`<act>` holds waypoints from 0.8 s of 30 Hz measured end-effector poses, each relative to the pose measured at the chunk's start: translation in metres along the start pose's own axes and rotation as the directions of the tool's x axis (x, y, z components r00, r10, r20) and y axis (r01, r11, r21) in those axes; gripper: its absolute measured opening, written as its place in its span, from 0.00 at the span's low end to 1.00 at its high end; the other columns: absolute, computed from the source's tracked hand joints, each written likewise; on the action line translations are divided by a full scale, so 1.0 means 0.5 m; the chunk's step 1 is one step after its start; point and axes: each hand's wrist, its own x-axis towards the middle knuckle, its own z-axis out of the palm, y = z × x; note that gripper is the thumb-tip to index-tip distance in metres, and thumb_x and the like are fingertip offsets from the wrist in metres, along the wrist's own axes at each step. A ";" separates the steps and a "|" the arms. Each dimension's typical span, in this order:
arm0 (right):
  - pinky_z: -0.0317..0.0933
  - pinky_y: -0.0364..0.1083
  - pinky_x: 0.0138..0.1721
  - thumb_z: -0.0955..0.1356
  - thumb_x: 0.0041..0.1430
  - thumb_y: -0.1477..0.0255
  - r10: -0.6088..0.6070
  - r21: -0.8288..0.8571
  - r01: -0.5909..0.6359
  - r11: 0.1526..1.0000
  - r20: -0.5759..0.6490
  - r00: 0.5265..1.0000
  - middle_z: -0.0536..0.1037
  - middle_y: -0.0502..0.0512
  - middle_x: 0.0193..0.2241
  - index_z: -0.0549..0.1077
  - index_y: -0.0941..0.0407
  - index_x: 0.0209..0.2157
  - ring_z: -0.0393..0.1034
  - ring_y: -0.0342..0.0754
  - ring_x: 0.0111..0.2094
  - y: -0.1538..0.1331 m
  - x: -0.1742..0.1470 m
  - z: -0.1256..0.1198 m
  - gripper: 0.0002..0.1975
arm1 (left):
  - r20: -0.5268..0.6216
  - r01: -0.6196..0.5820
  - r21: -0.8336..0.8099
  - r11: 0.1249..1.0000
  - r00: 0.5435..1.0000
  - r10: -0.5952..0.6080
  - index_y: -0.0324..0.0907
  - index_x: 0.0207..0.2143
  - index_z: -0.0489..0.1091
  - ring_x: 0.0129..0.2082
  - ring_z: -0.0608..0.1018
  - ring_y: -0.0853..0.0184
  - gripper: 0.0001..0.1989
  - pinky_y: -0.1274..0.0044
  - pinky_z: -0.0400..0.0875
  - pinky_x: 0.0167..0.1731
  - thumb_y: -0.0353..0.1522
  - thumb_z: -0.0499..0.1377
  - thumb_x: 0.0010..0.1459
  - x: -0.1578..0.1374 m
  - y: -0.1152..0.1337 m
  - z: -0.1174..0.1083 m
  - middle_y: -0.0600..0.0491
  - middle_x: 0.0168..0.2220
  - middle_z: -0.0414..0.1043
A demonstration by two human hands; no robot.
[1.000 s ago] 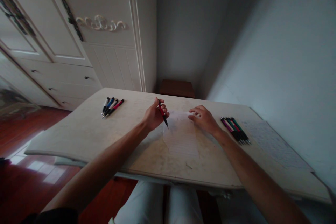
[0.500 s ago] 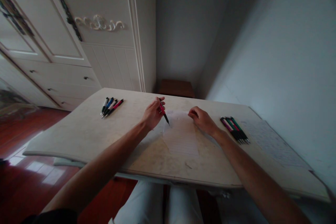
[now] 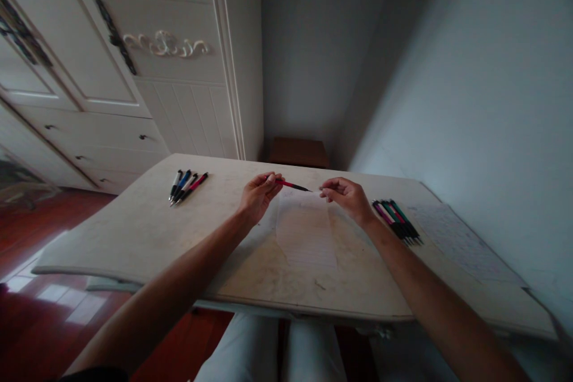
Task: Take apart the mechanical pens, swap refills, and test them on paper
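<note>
My left hand (image 3: pixel 262 196) pinches a red and black pen (image 3: pixel 290 184) by its rear end. The pen lies nearly level, its dark tip pointing right. Across from that tip is my right hand (image 3: pixel 342 196), thumb and fingers pressed together; a tiny bit seems to show at the fingertips, too small to name. A narrow gap separates these fingertips from the pen. Below both hands a lined sheet of paper (image 3: pixel 307 230) rests flat on the table.
Several pens (image 3: pixel 187 188) lie at the table's left, and a row of several more (image 3: pixel 397 222) at the right. A scribbled sheet (image 3: pixel 463 242) lies along the right edge of the pale table (image 3: pixel 134 227). Beyond stand a white wardrobe (image 3: pixel 188 107) and a brown box-like piece (image 3: pixel 299 152).
The pen has swung from pointing steeply down to nearly level, its tip now toward my right hand. My right hand's fingers have turned toward the tip.
</note>
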 end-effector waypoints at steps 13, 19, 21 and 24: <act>0.67 0.46 0.31 0.77 0.42 0.65 0.081 0.009 -0.081 0.997 -0.054 0.995 0.82 0.55 0.31 0.80 0.55 0.31 0.72 0.45 0.28 0.003 -0.003 0.013 0.13 | 0.024 0.037 0.008 0.999 0.999 -0.037 0.35 0.32 0.74 0.37 0.81 0.68 0.05 0.73 0.74 0.47 0.24 0.66 0.52 -0.001 -0.012 -0.002 0.48 0.36 0.79; 0.68 0.46 0.31 0.76 0.43 0.64 0.103 0.001 -0.103 0.995 -0.024 0.994 0.82 0.54 0.28 0.80 0.56 0.31 0.72 0.45 0.26 0.006 -0.004 0.019 0.13 | 0.033 0.061 0.004 0.998 0.998 -0.061 0.34 0.33 0.73 0.38 0.81 0.68 0.05 0.74 0.74 0.48 0.24 0.66 0.52 -0.006 -0.012 0.003 0.47 0.37 0.79; 0.68 0.46 0.30 0.76 0.43 0.63 0.108 0.016 -0.108 0.994 -0.021 0.994 0.82 0.55 0.28 0.80 0.56 0.31 0.73 0.46 0.27 0.007 -0.005 0.021 0.14 | 0.031 0.068 -0.001 0.998 0.997 -0.068 0.34 0.33 0.73 0.38 0.81 0.68 0.05 0.74 0.74 0.47 0.23 0.66 0.52 -0.007 -0.011 0.005 0.47 0.37 0.79; 0.68 0.47 0.31 0.76 0.44 0.61 0.110 0.038 -0.110 0.993 -0.025 0.994 0.82 0.56 0.27 0.79 0.57 0.32 0.75 0.47 0.28 0.009 -0.006 0.023 0.16 | 0.041 0.082 0.005 0.997 0.996 -0.082 0.34 0.32 0.73 0.39 0.81 0.68 0.05 0.74 0.74 0.47 0.23 0.66 0.52 -0.009 -0.011 0.007 0.47 0.37 0.79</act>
